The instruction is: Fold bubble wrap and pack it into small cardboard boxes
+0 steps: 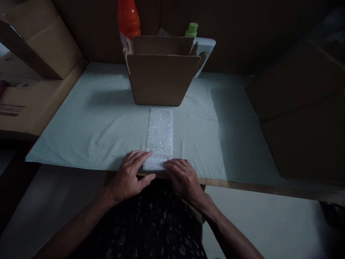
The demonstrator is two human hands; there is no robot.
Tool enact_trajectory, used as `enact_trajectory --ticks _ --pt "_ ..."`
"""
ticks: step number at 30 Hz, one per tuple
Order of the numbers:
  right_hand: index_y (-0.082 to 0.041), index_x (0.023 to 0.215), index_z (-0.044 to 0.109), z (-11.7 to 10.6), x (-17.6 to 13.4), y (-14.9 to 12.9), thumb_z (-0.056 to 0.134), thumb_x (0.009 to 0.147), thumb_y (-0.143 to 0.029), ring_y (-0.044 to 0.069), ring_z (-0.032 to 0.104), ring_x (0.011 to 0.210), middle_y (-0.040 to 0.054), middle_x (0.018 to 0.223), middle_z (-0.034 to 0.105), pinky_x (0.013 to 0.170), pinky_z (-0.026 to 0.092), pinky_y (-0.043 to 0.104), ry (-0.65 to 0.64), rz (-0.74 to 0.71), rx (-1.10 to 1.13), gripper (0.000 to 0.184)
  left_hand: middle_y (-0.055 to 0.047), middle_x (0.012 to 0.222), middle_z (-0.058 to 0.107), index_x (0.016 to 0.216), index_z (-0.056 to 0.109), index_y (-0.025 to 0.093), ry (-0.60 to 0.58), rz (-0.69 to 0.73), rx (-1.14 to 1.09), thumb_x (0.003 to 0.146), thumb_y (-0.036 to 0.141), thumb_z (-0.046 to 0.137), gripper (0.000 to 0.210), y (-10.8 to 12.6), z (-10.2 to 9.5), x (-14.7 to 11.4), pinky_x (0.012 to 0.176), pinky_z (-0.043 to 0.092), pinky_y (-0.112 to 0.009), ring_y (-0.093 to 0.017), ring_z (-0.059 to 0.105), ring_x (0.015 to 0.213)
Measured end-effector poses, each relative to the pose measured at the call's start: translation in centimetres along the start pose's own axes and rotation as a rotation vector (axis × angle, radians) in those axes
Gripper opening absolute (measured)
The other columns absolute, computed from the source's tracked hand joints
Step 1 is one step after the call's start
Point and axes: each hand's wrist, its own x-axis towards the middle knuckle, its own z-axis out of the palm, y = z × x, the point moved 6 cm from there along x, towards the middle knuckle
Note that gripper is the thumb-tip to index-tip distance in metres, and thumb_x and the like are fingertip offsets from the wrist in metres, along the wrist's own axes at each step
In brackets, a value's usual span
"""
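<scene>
A narrow strip of bubble wrap [160, 131] lies flat on a pale green cloth, reaching from the table's front edge back towards a cardboard box [161, 79]. My left hand [132, 172] is at the strip's near left side, its fingers stretched out with the tips at the wrap's edge and the thumb held apart. At the near right corner, my right hand [184, 176] rests its extended fingers on the bubble wrap; its thumb is hidden. Neither hand grips anything that I can see.
Behind the open-topped box stand an orange bottle [128, 19] and a white container [206, 46] beside a green cap [192, 29]. Larger cardboard boxes flank the cloth [107, 136] at left [51, 39] and, in shadow, at right [302, 118]. The wooden table edge [237, 184] runs along the front.
</scene>
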Motion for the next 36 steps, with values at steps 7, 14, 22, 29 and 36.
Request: enact_trajectory --ticks 7,14,22,29,36 --pt "-0.024 0.117 0.066 -1.5 0.9 0.9 0.058 0.096 -0.023 0.026 0.066 0.106 0.0102 0.117 0.072 0.087 0.052 0.043 0.167 0.091 -0.083 0.023 -0.007 0.102 0.072 0.129 0.059 0.019 0.075 -0.107 0.08 0.094 0.02 0.057 0.036 -1.8 1.5 1.4 0.087 0.057 -0.037 -0.022 0.067 0.093" --pt "-0.02 0.12 0.064 -0.1 1.2 0.8 0.06 0.095 -0.017 0.029 0.059 0.123 0.0094 0.125 0.071 0.091 0.047 0.045 0.03 -0.026 -0.201 0.026 -0.015 0.125 0.063 0.131 0.058 0.015 0.138 -0.003 0.113 0.092 0.027 0.064 0.041 -1.3 1.0 2.1 0.101 0.052 -0.044 -0.028 0.059 0.117" --pt "-0.021 0.12 0.063 -0.8 1.3 1.0 0.057 0.098 -0.02 0.023 0.067 0.099 0.0077 0.107 0.074 0.085 0.05 0.04 -0.013 0.077 0.02 0.023 -0.006 0.1 0.071 0.133 0.055 0.017 0.018 0.006 -0.053 0.094 0.015 0.058 0.039 -0.7 0.4 0.9 0.088 0.055 -0.034 -0.019 0.064 0.096" --pt "-0.022 0.127 0.06 -0.3 1.0 1.2 0.065 0.092 -0.023 0.031 0.057 0.122 0.014 0.136 0.062 0.092 0.048 0.048 -0.016 0.024 -0.185 0.035 -0.01 0.112 0.068 0.129 0.058 0.018 0.128 -0.042 0.086 0.094 0.025 0.062 0.036 -2.3 0.8 2.4 0.092 0.055 -0.042 -0.025 0.064 0.104" --pt "-0.021 0.123 0.061 -0.8 1.9 0.7 0.058 0.098 -0.021 0.024 0.067 0.1 0.0078 0.103 0.075 0.088 0.049 0.044 -0.033 0.037 0.01 0.025 -0.008 0.113 0.069 0.134 0.054 0.019 0.028 0.076 -0.058 0.092 0.017 0.061 0.042 -0.4 -0.1 1.0 0.097 0.053 -0.039 -0.022 0.061 0.109"
